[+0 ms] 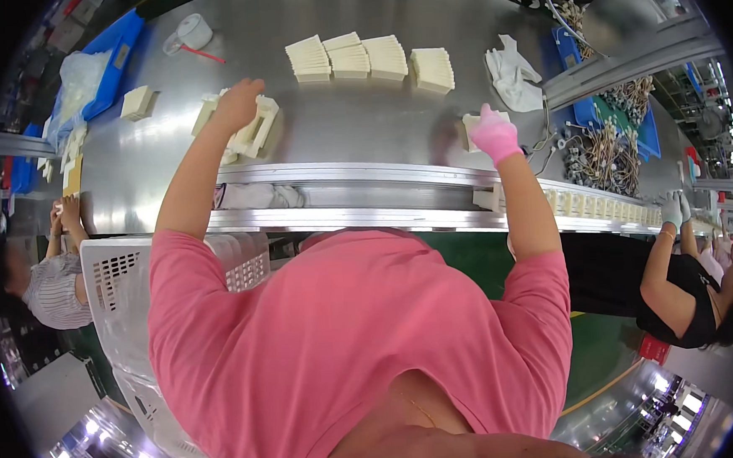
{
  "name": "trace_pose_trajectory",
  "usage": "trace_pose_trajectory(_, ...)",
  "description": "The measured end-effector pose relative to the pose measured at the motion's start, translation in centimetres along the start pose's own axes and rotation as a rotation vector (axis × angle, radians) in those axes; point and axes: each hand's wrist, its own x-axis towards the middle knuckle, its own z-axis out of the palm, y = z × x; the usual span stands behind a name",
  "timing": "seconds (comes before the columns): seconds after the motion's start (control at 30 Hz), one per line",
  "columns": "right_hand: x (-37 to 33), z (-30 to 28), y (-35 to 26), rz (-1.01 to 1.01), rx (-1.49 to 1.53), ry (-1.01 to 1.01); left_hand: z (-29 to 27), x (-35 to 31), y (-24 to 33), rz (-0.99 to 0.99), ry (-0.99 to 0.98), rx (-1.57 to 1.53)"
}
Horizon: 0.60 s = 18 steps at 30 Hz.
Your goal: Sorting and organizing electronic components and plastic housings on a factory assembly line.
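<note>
**Two hands down among loose cream plastic pieces**

My bare left hand [240, 107] is resting over a cluster of cream plastic pieces [248, 144] on the left part of the steel tabletop [351, 121], between its far and near edges. Its fingers are bending downward, about half closed, but the tips are hiding from view, so I cannot tell whether they are gripping anything. My right hand [492, 133], in a pink glove, is lying against a single cream piece [469, 130] close to the near edge, right of the middle. Its fingers are partly folding, and I cannot tell whether they are pinching that piece.

Toward the far edge, fanned stacks [385, 57] of similar parts are standing in a row, the rightmost [432, 70] sitting slightly apart. A crumpled white glove [512, 73] is lying to their right. Along the near edge a metal channel [381, 196] is running, with a row of cream parts [600, 206] filling its right stretch.

As I am judging it, the cluster could be tipping or scattering if my left wrist is catching an outer piece, since nothing is visibly bracing it. The single piece could be sliding into the channel if my glove is nudging it nearward. Beyond it, the cable bundle [606, 160] could be snagging my right hand through its trailing leads.
</note>
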Motion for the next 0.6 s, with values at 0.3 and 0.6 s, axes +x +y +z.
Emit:
trace_pose_trajectory(0.3, 4.7, 8.2, 1.4, 0.047, -0.161, 0.188, -0.2, -3.4, 1.9, 0.602, -0.379, 0.438)
trace_pose_trajectory(0.6, 5.9, 8.9, 1.0, 0.125, -0.31, 0.125, -1.5, -0.4, 6.0, 0.324, -0.492, 0.42)
